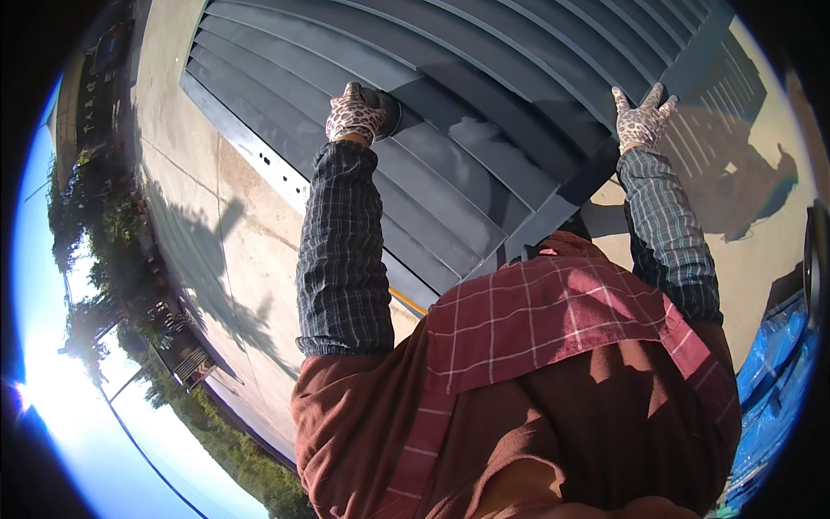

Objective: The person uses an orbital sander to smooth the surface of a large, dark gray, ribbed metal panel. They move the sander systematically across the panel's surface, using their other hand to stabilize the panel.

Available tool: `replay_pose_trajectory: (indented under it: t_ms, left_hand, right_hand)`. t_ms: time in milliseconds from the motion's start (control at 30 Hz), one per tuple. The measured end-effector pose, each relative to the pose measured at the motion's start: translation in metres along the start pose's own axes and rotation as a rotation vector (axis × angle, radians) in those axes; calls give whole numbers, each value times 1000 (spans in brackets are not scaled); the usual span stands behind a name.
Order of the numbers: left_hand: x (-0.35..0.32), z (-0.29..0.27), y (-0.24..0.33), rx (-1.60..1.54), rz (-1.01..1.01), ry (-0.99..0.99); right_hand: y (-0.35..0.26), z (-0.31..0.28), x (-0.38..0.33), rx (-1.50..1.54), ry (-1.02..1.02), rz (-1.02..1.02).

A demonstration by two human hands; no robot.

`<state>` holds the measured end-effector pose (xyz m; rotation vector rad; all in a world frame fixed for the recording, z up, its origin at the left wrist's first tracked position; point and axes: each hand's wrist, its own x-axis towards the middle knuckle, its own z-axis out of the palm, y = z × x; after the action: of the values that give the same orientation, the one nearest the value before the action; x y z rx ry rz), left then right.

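A large dark grey slatted panel (pixel 450 186), like a louvred door or shutter, lies in front of me. My left hand (pixel 354 114), in a leopard-print glove, is closed round a dark rounded pad (pixel 390 115) that rests against the slats. Its exact kind is hard to make out, as the fingers hide part of it. Over by the panel's right frame edge, my right hand (pixel 642 118) wears a matching glove. Its fingers are spread, and it appears to touch the frame with nothing in it.
Pale concrete ground (pixel 199 164) surrounds the panel and carries shadows. The panel's left side is a light metal edge (pixel 259 160) with holes. Blue plastic sheeting (pixel 772 389) lies at the lower right. Trees (pixel 104 229) stand at the far left.
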<state>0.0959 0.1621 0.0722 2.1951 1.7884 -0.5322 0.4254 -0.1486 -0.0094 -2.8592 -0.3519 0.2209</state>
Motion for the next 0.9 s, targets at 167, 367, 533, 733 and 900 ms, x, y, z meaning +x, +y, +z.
replay_pose_trajectory:
  t_ms: [167, 367, 533, 733, 900]
  left_hand:
    - [-14, 9, -1, 42, 29, -60]
    - [-38, 18, 13, 77, 46, -72]
    - [-56, 26, 12, 73, 102, -110]
    - [-82, 44, 16, 105, 156, -114]
    - [-87, 44, 22, 109, 151, -125]
  right_hand:
    - [0, 10, 0, 39, 3, -10]
    - [-1, 19, 3, -3, 44, -19]
    - [-5, 21, 3, -12, 49, -32]
    - [-7, 32, 1, 3, 44, -40]
    - [-3, 37, 3, -2, 79, -60]
